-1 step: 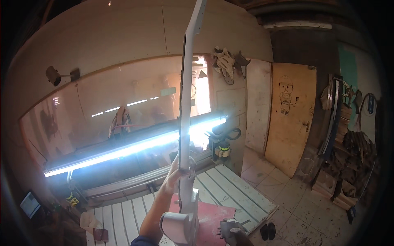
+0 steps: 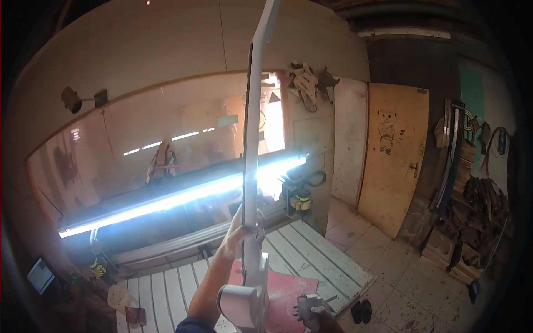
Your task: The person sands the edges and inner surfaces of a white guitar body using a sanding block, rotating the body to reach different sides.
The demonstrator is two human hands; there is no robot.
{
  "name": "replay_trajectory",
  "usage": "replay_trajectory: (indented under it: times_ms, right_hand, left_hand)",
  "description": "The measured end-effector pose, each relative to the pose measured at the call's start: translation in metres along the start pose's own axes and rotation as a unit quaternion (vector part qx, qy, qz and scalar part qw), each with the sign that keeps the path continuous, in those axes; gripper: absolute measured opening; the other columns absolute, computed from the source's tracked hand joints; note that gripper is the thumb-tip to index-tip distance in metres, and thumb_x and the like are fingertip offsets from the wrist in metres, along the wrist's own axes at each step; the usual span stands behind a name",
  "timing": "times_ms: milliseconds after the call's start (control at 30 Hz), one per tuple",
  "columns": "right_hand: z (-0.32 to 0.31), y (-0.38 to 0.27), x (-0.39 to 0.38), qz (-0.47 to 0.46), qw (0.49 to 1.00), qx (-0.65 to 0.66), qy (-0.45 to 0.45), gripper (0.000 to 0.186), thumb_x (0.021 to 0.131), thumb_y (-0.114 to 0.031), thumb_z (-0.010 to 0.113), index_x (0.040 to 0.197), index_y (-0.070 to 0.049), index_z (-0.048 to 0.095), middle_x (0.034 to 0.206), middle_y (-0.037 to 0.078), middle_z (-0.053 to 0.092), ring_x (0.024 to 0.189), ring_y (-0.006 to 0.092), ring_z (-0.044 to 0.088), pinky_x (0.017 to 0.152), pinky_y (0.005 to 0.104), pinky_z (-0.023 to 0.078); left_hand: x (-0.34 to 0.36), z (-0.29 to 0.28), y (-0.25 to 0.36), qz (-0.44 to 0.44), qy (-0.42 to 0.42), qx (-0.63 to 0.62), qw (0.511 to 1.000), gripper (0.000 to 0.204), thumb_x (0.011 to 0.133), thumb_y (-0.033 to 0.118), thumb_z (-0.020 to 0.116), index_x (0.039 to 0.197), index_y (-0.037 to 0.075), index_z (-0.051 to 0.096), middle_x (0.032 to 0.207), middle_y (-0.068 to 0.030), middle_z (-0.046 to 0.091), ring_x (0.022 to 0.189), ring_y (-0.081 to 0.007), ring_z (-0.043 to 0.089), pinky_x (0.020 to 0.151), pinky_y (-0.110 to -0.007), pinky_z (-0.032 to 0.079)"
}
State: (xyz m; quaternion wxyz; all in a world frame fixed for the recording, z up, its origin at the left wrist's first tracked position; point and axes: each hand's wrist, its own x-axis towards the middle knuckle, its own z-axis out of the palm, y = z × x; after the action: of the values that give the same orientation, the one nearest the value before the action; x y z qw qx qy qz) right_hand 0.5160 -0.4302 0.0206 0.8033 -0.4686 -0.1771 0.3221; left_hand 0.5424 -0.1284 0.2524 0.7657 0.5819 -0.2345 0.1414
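A white-primed guitar (image 2: pixel 251 127) stands on end before me, its long neck seen edge-on with a dark strip down the left side. Toward the top the angled headstock (image 2: pixel 266 25) has small holes along its edge. My left hand (image 2: pixel 239 237) is wrapped round the lower neck, just above the guitar's body (image 2: pixel 241 308). My right hand (image 2: pixel 315 316) holds a grey block (image 2: pixel 306 303), probably a sanding pad, to the right of the body and apart from it. Part of the body is cut off by the lower edge.
Beneath the guitar is a white slatted bench (image 2: pixel 311 250) with a pink sheet (image 2: pixel 291 291) on it. A bright tube lamp (image 2: pixel 183 198) crosses behind the neck. Wooden offcuts (image 2: pixel 472 222) are stacked at right, near a yellow door (image 2: pixel 394 161). Dark slippers (image 2: pixel 362 312) lie on the floor.
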Motion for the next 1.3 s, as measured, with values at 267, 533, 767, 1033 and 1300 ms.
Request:
replay_trajectory:
  times_ms: [267,533,767,1033,1300]
  right_hand:
    - [0.012,-0.012,0.021,-0.022,1.000,0.002,0.019,0.091,0.070,-0.038,0.074,0.147,-0.003,0.041,0.112,0.016,0.064,0.090,0.0267,0.070,0.075,0.0383,0.060]
    - [0.024,-0.013,0.034,-0.088,0.995,0.011,-0.033,0.088,0.081,-0.020,0.068,0.158,-0.004,0.028,0.130,0.011,0.054,0.100,0.0194,0.061,0.083,0.0346,0.056]
    - [0.070,-0.018,0.045,-0.108,0.994,-0.018,0.025,0.090,0.084,-0.006,0.066,0.156,-0.008,0.012,0.132,0.014,0.047,0.112,0.0198,0.056,0.093,0.0348,0.052]
    - [0.112,-0.027,0.079,-0.169,0.985,-0.032,0.033,0.082,0.089,-0.003,0.073,0.155,0.000,0.024,0.127,0.017,0.052,0.123,0.0242,0.054,0.100,0.0385,0.048]
    - [0.098,-0.020,0.117,-0.320,0.923,-0.215,0.016,0.072,0.089,-0.006,0.065,0.155,0.003,0.038,0.125,0.021,0.055,0.115,0.0262,0.058,0.098,0.0372,0.050]
  left_hand:
    - [0.014,0.008,0.009,0.020,-0.022,0.042,0.999,0.065,0.075,0.021,0.060,0.133,-0.002,0.041,0.086,-0.0083,0.052,0.058,-0.0164,0.059,0.045,-0.028,0.050]
    - [0.015,-0.008,-0.007,0.021,-0.013,-0.001,1.000,0.065,0.079,0.023,0.058,0.136,-0.001,0.041,0.085,-0.0113,0.049,0.058,-0.0188,0.058,0.047,-0.029,0.051]
    - [0.003,-0.004,0.005,0.037,-0.016,-0.045,0.998,0.051,0.082,0.020,0.060,0.126,-0.002,0.046,0.090,-0.0115,0.055,0.065,-0.0186,0.062,0.054,-0.030,0.057]
    - [-0.006,0.007,0.007,0.002,0.096,-0.032,0.995,0.057,0.084,0.019,0.057,0.135,-0.004,0.046,0.092,-0.0108,0.057,0.073,-0.0185,0.062,0.064,-0.032,0.058]
    - [-0.008,0.002,0.010,0.005,0.061,0.009,0.998,0.062,0.085,0.025,0.053,0.139,-0.004,0.043,0.091,-0.0103,0.053,0.071,-0.0187,0.057,0.064,-0.033,0.053]
